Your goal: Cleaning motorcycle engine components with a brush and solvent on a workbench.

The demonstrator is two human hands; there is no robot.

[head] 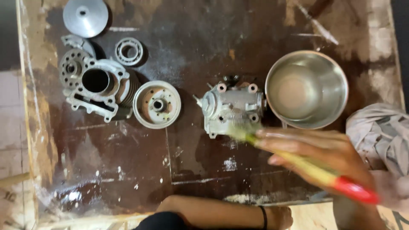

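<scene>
My right hand [324, 153] grips a brush [306, 167] with a yellow handle and a red end. Its blurred bristles touch the near edge of a grey cast-metal engine head [232, 106] at the middle of the dark, worn table [128, 162]. My left forearm lies along the table's near edge, a black band at the wrist. My left hand [280, 217] rests by the edge with its fingers mostly hidden, touching no part.
A steel bowl [272, 111] stands right of the engine head, and a crumpled grey cloth [383, 132] lies at the far right. At the left are a finned cylinder block [100, 89], a round hub [156, 104], a bearing ring [129, 51] and a grey disc [85, 17].
</scene>
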